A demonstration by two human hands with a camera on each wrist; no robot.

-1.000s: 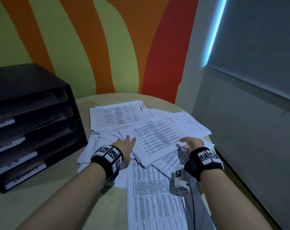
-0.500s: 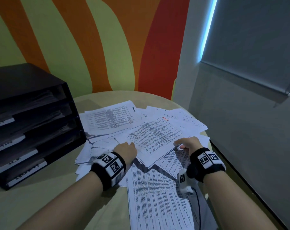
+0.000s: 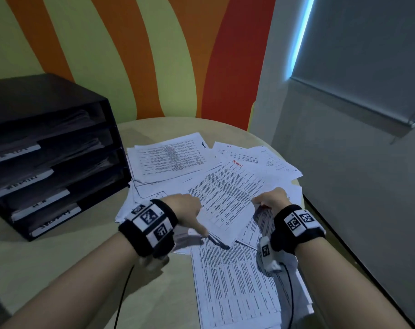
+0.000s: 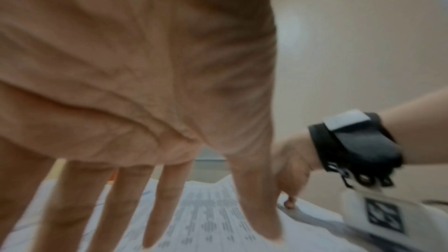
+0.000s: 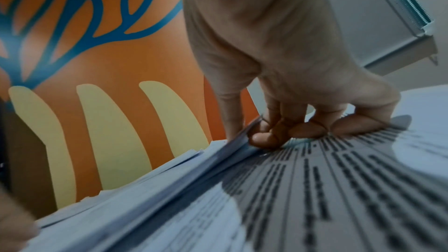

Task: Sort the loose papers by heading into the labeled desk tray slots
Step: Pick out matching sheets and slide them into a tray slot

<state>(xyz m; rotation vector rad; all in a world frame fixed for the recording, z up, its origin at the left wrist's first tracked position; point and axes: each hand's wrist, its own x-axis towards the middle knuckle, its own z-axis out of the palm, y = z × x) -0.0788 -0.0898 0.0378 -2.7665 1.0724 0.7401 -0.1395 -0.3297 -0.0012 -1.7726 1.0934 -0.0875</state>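
Loose printed papers lie piled on a round table. The top sheet carries a red handwritten heading. My left hand rests at that sheet's near left edge, thumb out; in the left wrist view its fingers are straight and spread over the print. My right hand pinches the sheet's right edge. The right wrist view shows the thumb above and curled fingers below a thin edge of sheets. The black labeled desk tray stands at the left.
The tray's stacked slots hold papers and carry white label strips. A long printed sheet lies under my wrists at the near edge. A grey wall runs close along the table's right side. A striped wall stands behind.
My left hand has drawn back from lying flat on the pile to the top sheet's near left edge. The right hand has stayed at the sheet's right edge. The head camera has shifted.
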